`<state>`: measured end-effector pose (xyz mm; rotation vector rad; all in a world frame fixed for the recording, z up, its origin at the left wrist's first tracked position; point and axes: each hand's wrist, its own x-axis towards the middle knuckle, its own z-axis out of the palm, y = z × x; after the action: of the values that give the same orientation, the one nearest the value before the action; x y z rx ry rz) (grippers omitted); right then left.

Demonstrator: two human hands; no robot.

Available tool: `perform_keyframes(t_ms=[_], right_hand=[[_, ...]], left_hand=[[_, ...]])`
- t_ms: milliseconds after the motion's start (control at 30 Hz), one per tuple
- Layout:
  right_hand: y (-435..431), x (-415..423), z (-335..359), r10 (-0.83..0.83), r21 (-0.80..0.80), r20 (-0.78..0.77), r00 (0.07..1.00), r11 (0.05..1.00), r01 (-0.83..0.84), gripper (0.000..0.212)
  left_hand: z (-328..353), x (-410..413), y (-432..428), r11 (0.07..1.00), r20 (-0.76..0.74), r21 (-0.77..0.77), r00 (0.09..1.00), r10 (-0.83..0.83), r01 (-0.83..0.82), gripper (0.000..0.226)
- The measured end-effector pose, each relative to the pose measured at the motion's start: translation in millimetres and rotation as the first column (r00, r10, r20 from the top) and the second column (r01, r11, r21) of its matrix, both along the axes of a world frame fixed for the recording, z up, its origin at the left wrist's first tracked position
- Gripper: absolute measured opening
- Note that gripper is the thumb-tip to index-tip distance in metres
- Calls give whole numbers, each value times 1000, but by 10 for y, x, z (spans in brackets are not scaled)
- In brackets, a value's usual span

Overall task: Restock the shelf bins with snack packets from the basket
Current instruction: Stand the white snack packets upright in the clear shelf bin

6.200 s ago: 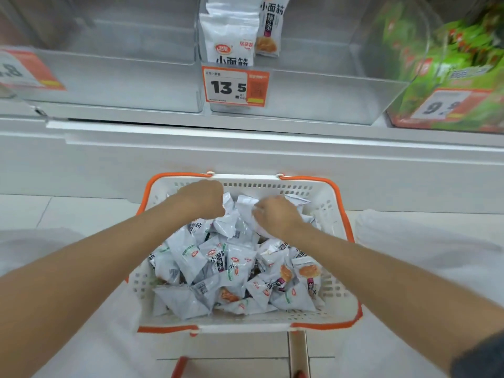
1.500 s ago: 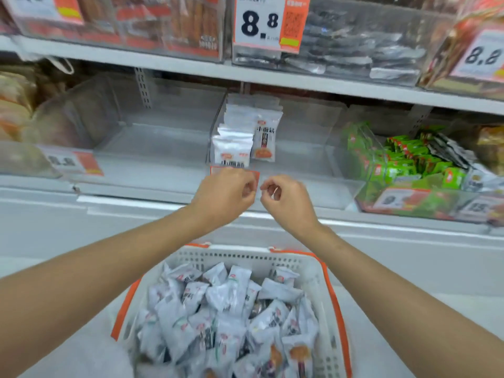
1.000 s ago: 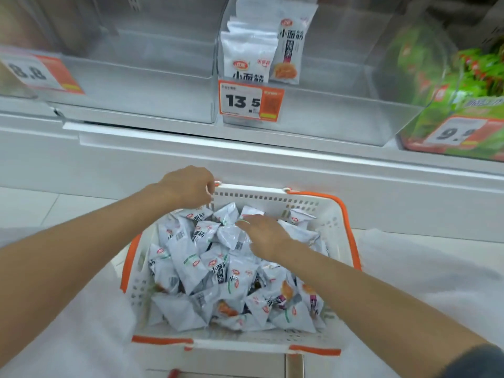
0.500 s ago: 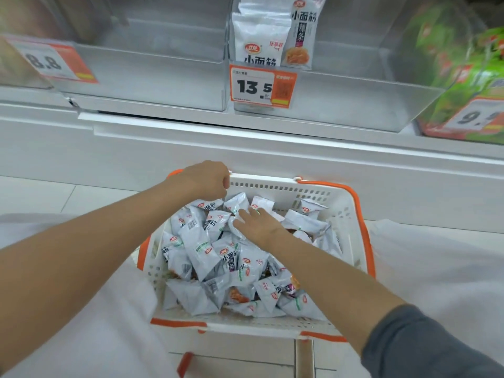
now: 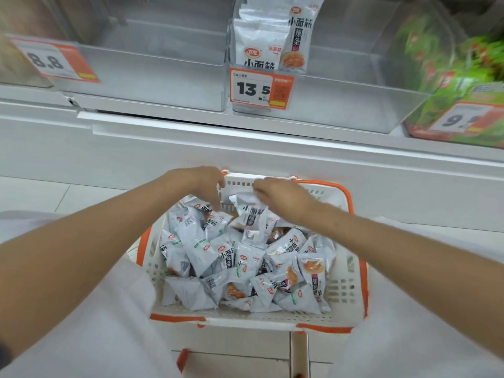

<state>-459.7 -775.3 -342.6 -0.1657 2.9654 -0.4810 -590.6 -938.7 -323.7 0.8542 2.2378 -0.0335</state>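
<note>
One snack packet (image 5: 252,214) hangs lifted at the far end of the basket (image 5: 362,271), its top edge pinched under the curled fingers of the right hand (image 5: 278,199), its body dangling below them over the heap of packets (image 5: 240,263); these overlap too much for an exact count, well over twenty. The left hand (image 5: 201,184) hovers at the basket's far left corner, fingers pointing loosely down just above the heap; whether they touch a packet I cannot tell. Beyond the basket stands the shelf with three price tags: 8.8 (image 5: 54,62), 13.5 (image 5: 260,88) and a blurred third (image 5: 463,120). Behind the middle tag, a clear bin (image 5: 341,105) holds at least two upright packets (image 5: 268,36)
</note>
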Motion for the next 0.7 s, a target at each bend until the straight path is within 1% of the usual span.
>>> perform_keyframes(t_ms=[33,67,133,200,233,267,300,333,400,433,467,500,567,600,667,700], right_hand=[[89,11,189,-53,-66,-13,999,996,52,14],[176,18,347,-111,-144,-33,993,984,106,12],[318,48,511,-243,-340,-19,970,914,222,10],[383,45,553,-320,-465,44,946,832,303,10],[395,27,557,-337,-484,61,940,814,323,12],[397,5,565,-345,-494,63,936,804,330,17],[385,-18,582,-352,-485,52,935,809,331,26],[362,-46,593,-358,-467,28,933,821,329,36],[300,-108,588,-347,-426,-53,936,856,293,51],[276,-128,581,-330,-402,-103,938,877,264,54],[273,-147,568,-321,-372,-158,934,895,245,55],[292,-165,564,-340,-344,-210,917,904,256,56],[387,-184,569,-443,-333,-291,848,878,344,60],[431,-185,590,-488,-348,-321,811,858,378,62],[473,-187,650,-540,-392,-338,771,825,406,64],[479,-192,680,-550,-407,-327,769,816,411,63]], left_hand=[[29,30,10,1000,95,26,995,-9,6,87],[52,67,27,997,210,73,978,5,-20,97],[82,165,60,970,421,192,905,55,-148,107],[85,266,83,911,531,299,843,87,-283,112],[75,295,93,889,571,317,815,101,-332,108],[75,321,106,877,612,319,785,98,-358,96],[86,342,117,878,641,316,763,83,-360,81],[107,364,132,885,647,311,759,70,-347,72],[147,396,162,894,614,316,787,62,-317,72],[164,408,166,886,601,332,796,65,-323,72],[179,416,168,874,601,351,797,64,-335,65],[185,413,166,862,613,367,788,59,-350,53],[209,409,174,833,639,405,768,36,-376,28],[229,404,185,820,635,422,772,38,-388,20],[288,384,201,800,625,443,779,50,-406,12],[309,365,198,794,624,447,779,52,-411,11]])
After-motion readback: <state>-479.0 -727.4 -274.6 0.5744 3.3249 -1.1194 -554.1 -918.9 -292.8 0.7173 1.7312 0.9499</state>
